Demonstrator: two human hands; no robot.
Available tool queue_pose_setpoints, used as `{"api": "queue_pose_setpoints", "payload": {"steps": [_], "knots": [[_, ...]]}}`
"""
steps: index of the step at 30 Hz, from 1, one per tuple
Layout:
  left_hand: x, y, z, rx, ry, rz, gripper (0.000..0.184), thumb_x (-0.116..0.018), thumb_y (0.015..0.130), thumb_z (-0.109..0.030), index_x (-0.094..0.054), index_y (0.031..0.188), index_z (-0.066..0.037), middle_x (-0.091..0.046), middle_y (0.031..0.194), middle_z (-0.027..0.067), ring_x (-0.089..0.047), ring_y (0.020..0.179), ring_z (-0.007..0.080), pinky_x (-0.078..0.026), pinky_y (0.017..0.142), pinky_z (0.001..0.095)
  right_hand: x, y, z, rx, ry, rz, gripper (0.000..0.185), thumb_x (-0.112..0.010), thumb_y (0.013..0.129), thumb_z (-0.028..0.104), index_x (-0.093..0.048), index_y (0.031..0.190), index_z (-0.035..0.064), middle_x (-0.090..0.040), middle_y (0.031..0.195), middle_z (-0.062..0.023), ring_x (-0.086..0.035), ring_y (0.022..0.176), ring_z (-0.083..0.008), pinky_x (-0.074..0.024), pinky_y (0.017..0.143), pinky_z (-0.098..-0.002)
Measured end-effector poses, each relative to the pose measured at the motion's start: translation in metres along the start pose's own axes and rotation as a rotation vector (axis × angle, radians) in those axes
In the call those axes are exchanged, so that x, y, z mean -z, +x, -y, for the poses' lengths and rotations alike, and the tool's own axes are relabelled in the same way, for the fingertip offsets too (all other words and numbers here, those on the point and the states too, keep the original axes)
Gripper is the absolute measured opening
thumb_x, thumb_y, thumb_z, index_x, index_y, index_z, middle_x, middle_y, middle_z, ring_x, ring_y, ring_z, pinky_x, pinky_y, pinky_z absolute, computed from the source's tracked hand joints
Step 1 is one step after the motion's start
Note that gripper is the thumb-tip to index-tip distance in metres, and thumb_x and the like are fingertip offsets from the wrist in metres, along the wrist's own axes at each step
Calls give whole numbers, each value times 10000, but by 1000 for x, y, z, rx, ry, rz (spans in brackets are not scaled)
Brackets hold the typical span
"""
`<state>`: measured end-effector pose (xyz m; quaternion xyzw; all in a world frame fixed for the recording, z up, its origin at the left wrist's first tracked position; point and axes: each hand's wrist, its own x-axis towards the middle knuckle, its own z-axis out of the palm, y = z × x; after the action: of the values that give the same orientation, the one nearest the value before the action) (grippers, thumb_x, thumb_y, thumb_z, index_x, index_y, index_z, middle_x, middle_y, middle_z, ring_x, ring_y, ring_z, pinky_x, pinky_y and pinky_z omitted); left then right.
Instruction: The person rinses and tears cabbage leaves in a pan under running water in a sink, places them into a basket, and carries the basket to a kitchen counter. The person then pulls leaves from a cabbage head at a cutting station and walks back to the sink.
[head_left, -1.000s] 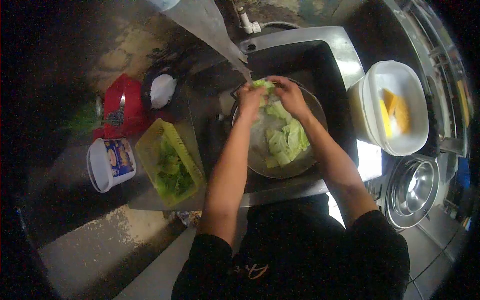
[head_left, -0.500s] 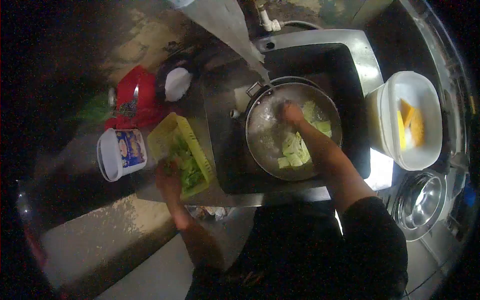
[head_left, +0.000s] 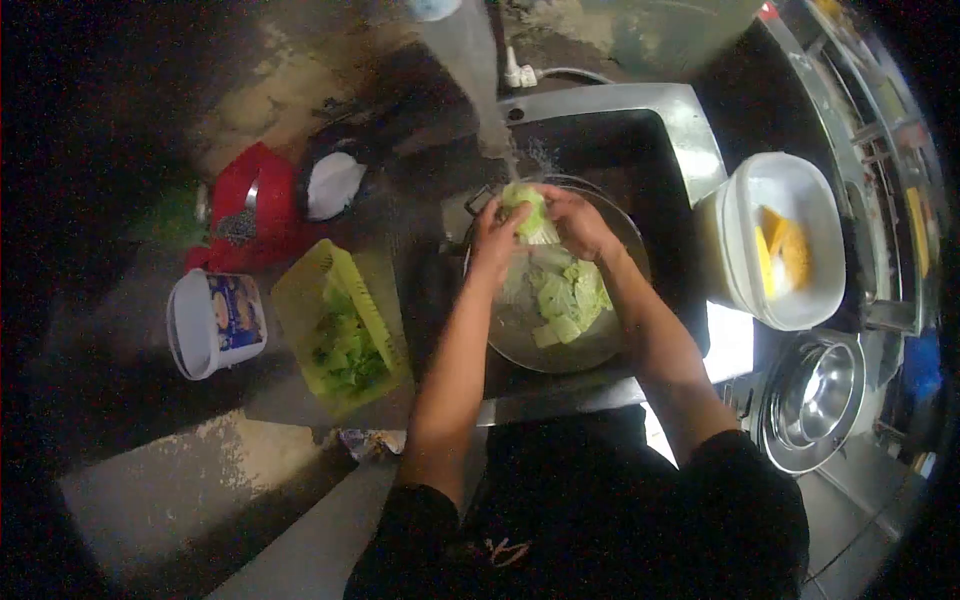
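Note:
Both my hands hold a pale green cabbage leaf in the stream, over the far side of a wide metal pan in the sink. My left hand grips the leaf's left side, fingers curled on it. On the right edge, my right hand pinches it, its fingertips partly hidden. Several more cabbage pieces lie in the pan's water, nearer to me. Above the hands hangs a translucent plastic sleeve, with water running from its lower end.
Left of the sink, a yellow-green basket holds green leaves, beside a white tub and a red object. To the right stand a white container with orange-yellow pieces inside and stacked metal bowls.
My left hand has left the basket and moved right to the pan. My right hand has risen out of the water. Both now hold a cabbage leaf, and the view has shifted slightly.

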<state>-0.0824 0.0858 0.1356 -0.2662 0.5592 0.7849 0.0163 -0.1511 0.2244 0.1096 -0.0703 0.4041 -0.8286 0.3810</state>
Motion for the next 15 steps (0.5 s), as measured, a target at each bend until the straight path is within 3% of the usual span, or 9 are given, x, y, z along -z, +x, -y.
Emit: {"api": "queue_pose_setpoints", "payload": {"steps": [4, 7, 10, 15], "knots": [[-21, 35, 12, -376, 582, -113, 303, -675, 741, -154, -576, 980, 4, -627, 890, 138, -601, 788, 258, -457, 684, 336, 20, -18, -1, 113, -263, -307, 303, -540, 768, 3, -579, 1064, 53, -617, 944, -51, -574, 805, -134, -466, 725, -256], [-33, 38, 4, -490, 640, -150, 266, -679, 728, -137, -600, 935, 10, -636, 801, 145, -606, 748, 259, -454, 681, 344, 29, -29, 4, 127, -321, -467, 312, -575, 743, -22, -582, 1043, 63, -619, 933, -40, -573, 800, -133, -469, 736, -264], [-27, 59, 22, -488, 641, -361, 263, -684, 717, -128, -610, 936, -4, -635, 762, 133, -609, 722, 265, -457, 688, 347, 43, -27, 3, 172, -281, -503, 326, -609, 728, -17, -583, 1040, 75, -619, 932, -32, -570, 790, -136, -468, 740, -269], [-10, 71, 32, -335, 576, -86, 442, -714, 707, -206, -541, 1048, 16, -614, 887, 142, -599, 821, 255, -469, 706, 349, 17, -31, 26, 210, -443, -498, 336, -631, 742, 33, -571, 1070, 77, -607, 926, -33, -563, 794, -138, -468, 719, -274]]}}
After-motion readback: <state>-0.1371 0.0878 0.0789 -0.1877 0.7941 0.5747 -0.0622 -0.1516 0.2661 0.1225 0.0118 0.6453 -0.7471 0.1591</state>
